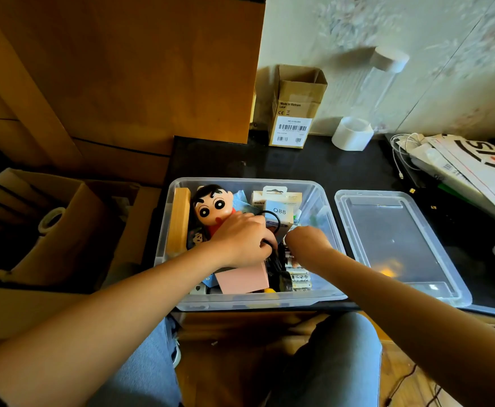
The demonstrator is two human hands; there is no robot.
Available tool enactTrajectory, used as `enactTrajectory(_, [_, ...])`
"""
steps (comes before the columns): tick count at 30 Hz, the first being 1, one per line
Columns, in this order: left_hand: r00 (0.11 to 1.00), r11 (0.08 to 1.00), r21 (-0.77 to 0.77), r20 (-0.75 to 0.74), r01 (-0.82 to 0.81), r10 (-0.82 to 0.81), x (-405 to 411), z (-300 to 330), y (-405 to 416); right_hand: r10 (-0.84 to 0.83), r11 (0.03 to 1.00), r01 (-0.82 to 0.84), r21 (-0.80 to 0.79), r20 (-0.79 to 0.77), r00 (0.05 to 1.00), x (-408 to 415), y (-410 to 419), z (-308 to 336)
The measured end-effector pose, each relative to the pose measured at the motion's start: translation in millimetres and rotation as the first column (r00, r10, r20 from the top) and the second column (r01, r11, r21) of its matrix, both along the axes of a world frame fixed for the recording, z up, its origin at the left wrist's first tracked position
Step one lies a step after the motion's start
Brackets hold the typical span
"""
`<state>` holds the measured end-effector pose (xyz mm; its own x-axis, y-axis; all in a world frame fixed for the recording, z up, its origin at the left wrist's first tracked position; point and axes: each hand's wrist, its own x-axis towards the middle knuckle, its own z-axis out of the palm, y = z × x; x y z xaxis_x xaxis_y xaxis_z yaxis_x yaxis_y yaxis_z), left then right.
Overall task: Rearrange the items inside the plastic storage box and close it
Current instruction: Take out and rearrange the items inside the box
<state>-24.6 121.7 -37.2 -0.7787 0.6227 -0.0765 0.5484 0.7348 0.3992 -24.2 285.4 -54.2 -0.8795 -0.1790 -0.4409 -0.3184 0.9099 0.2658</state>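
A clear plastic storage box [169,218] stands open on the dark desk, packed with things. Inside are a cartoon boy figure [211,208], a wooden block [179,218], a white Q88 package [279,211], a pink box [243,279] and a row of batteries [299,277]. My left hand [241,239] reaches into the middle of the box and grips a black cable [265,214] that loops up over it. My right hand [306,240] is curled over the black tangle just to the right; what it holds is hidden. The clear lid [399,245] lies flat to the right of the box.
A small cardboard carton [294,110] and a white tape roll [352,133] stand at the back of the desk. White packaging and cables [472,168] crowd the right side. An open cardboard box [49,227] sits at left. My knees are below the desk edge.
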Motion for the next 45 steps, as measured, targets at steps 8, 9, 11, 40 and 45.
enactTrajectory(8, [1.000,1.000,0.019,-0.009,-0.002,0.002,-1,-3,0,-0.226,0.906,0.361,-0.222,0.467,0.855,2,2,10])
enactTrajectory(9, [1.000,1.000,0.022,-0.013,-0.002,0.002,-1,-3,1,-0.256,0.878,0.425,-0.221,0.534,0.806,2,-1,10])
enactTrajectory(11, [1.000,1.000,0.026,-0.022,0.001,-0.001,-1,-4,1,-0.280,0.858,0.468,-0.209,0.574,0.770,3,-4,8])
enactTrajectory(40, [0.998,0.958,0.284,0.056,-0.035,0.020,2,6,-11,-0.086,0.958,0.116,-0.261,0.121,0.989,13,8,32])
enactTrajectory(45, [0.984,0.888,0.448,-0.083,-0.102,0.155,15,22,-48,-0.124,0.857,0.203,-0.474,0.193,0.973,19,16,41])
